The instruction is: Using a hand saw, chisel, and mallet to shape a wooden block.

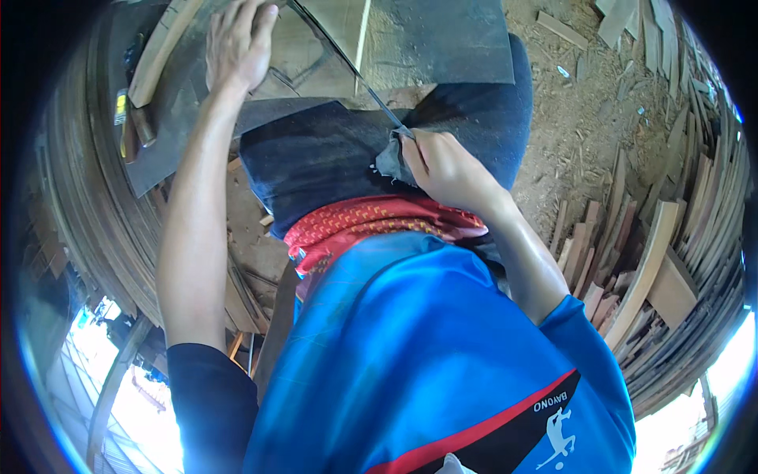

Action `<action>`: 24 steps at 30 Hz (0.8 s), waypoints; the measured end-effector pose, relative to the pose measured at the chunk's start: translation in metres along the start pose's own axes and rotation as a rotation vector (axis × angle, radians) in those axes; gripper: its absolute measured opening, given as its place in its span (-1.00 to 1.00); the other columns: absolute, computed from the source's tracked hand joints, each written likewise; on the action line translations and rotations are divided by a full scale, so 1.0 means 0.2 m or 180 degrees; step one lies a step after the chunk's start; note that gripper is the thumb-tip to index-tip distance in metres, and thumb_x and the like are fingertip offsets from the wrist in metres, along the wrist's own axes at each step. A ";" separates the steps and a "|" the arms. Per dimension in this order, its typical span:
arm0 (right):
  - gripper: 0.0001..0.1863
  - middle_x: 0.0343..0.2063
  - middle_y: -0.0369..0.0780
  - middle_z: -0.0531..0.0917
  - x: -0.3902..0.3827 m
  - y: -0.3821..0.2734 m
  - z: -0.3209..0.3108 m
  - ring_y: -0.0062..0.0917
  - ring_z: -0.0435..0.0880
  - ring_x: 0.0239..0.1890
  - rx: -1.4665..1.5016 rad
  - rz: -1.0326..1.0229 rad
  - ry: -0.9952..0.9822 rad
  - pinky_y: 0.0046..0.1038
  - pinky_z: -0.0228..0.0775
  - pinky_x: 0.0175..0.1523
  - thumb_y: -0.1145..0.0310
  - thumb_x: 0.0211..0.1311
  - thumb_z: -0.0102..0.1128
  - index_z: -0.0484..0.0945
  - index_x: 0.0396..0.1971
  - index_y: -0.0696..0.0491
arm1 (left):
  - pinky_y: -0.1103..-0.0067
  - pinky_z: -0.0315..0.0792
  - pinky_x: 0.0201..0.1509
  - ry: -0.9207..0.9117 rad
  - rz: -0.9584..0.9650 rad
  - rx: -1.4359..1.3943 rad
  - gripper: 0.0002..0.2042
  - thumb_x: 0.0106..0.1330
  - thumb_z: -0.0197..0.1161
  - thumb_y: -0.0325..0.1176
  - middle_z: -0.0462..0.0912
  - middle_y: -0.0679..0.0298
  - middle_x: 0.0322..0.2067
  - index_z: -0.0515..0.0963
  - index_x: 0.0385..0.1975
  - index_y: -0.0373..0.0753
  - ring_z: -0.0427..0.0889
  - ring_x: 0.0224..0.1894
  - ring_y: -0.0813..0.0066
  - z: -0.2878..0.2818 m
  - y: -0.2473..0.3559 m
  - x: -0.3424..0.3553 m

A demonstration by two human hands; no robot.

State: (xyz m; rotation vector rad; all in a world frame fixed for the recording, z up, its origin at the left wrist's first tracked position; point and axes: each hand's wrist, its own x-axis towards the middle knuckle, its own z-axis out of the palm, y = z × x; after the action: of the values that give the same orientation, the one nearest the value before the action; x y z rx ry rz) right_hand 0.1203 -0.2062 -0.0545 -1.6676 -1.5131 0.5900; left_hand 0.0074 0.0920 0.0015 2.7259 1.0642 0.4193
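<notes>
My right hand (450,170) is closed round the near end of a long, thin, dark metal blade (341,55), where a grey cloth (390,158) is bunched under the fingers. From there the blade slants up and left over my lap, past the top edge of the view; its exact kind I cannot tell. Near the top left, my left hand (238,49) is held over the work surface with its fingers stretched out, partly cut off by the frame edge. A flat tan wooden board (316,71) lies beside it, under the blade. Sawdust covers the dark panel (442,39) at its right.
A curved wooden piece (164,51) lies left of my left hand, near a yellow-labelled tool (121,107). Stacked wood strips (95,182) line the left side. Offcuts and planks (632,268) are heaped at the right, beside a ground strewn with shavings (553,103).
</notes>
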 end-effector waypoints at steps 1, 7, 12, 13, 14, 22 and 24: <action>-0.79 -0.57 -0.04 0.48 0.06 -0.03 0.00 -0.11 0.52 -0.50 0.0025 0.0006 0.0013 -0.16 0.40 -0.35 0.39 0.38 0.17 0.49 -0.44 0.19 | 0.28 0.34 0.25 0.0058 0.0074 0.0008 -0.72 0.52 0.03 -0.21 0.55 0.08 0.02 0.54 0.00 -0.24 0.47 0.17 0.06 0.01 0.00 -0.01; -0.77 -0.42 0.04 0.62 0.06 -0.11 0.01 -0.05 0.59 -0.45 0.0125 0.0770 -0.0243 -0.11 0.42 -0.31 0.37 0.44 0.13 0.55 -0.39 0.22 | 0.26 0.34 0.24 0.0019 0.0175 -0.0006 -0.71 0.50 0.05 -0.21 0.55 0.08 0.03 0.53 0.00 -0.25 0.47 0.15 0.03 -0.01 -0.05 0.00; -0.87 -0.42 -0.03 0.59 0.21 -0.10 0.06 -0.20 0.61 -0.41 -0.1342 -0.0536 -0.0217 -0.27 0.42 -0.36 0.47 0.33 0.22 0.56 -0.28 0.25 | 0.26 0.33 0.25 0.0057 0.0271 0.0002 -0.70 0.50 0.04 -0.19 0.55 0.08 0.04 0.53 0.01 -0.26 0.47 0.16 0.03 0.01 -0.04 0.03; -0.87 -0.48 -0.07 0.53 0.24 -0.08 0.07 -0.22 0.55 -0.49 -0.1413 -0.0652 -0.0012 -0.25 0.41 -0.39 0.45 0.32 0.16 0.53 -0.35 0.22 | 0.26 0.33 0.25 0.0117 0.0215 0.0052 -0.70 0.50 0.04 -0.19 0.55 0.09 0.04 0.54 0.01 -0.25 0.46 0.16 0.04 0.02 -0.05 0.03; -0.85 -0.54 -0.11 0.46 0.25 -0.06 0.08 -0.24 0.50 -0.56 -0.1487 -0.0765 0.0195 -0.23 0.40 -0.42 0.43 0.31 0.10 0.50 -0.42 0.19 | 0.26 0.33 0.25 0.0137 0.0199 0.0077 -0.70 0.50 0.04 -0.19 0.55 0.09 0.04 0.54 0.01 -0.25 0.46 0.16 0.04 0.01 -0.06 0.03; -0.80 -0.50 -0.03 0.52 0.23 -0.10 0.10 -0.10 0.53 -0.52 -0.0996 -0.0195 -0.0039 -0.14 0.37 -0.41 0.43 0.43 0.02 0.53 -0.37 0.22 | 0.25 0.32 0.27 0.0008 -0.0079 -0.0057 -0.71 0.51 0.04 -0.16 0.54 0.13 0.04 0.56 0.00 -0.19 0.46 0.15 0.06 -0.01 0.00 0.02; -0.80 -0.54 0.00 0.49 0.16 -0.07 0.06 -0.05 0.51 -0.51 -0.1490 -0.0744 -0.0088 -0.14 0.37 -0.40 0.44 0.42 0.03 0.54 -0.34 0.26 | 0.25 0.32 0.27 0.0023 -0.0168 -0.0068 -0.71 0.51 0.04 -0.16 0.55 0.13 0.04 0.56 -0.01 -0.19 0.46 0.15 0.06 -0.04 -0.01 0.01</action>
State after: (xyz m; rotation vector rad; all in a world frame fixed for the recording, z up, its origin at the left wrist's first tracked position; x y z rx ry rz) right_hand 0.1072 -0.1730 -0.0448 -1.7841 -1.9395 0.1360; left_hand 0.0047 0.0941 0.0088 2.6730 1.1241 0.4300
